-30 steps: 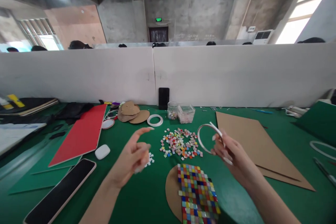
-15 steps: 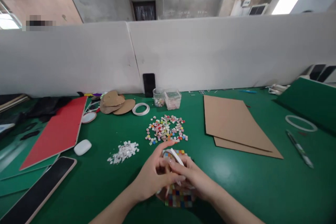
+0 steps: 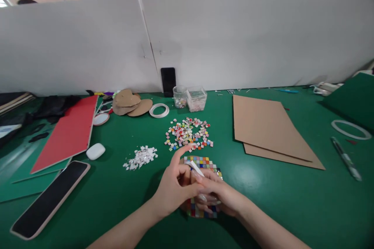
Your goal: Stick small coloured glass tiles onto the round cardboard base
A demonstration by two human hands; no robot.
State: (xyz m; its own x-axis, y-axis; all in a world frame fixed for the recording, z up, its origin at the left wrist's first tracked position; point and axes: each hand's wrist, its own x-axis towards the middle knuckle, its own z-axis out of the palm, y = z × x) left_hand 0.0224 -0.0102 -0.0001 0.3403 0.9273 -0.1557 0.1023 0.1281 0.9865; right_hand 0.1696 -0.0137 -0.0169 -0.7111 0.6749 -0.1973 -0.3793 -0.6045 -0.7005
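Observation:
My two hands meet low over a cardboard piece covered with a grid of small coloured tiles [image 3: 204, 162] on the green table. My right hand [image 3: 217, 196] is closed on a thin white tape ring whose strip [image 3: 196, 168] sticks out between the fingers. My left hand [image 3: 175, 184] pinches at that strip, its index finger raised. Just beyond lies a heap of loose coloured tiles [image 3: 188, 134], and to its left a small pile of white scraps [image 3: 140, 156].
Brown cardboard sheets [image 3: 269, 128] lie to the right, a red board [image 3: 68, 134], a white case [image 3: 96, 151] and a phone [image 3: 49, 198] to the left. Two clear tubs [image 3: 196, 98], a tape ring [image 3: 159, 110] and cardboard cut-outs [image 3: 131, 103] stand near the white partition [image 3: 233, 35]. A pen [image 3: 346, 158] lies at right.
My hands came together from apart and lowered the white ring onto the tiled piece. The view tilted down toward the table.

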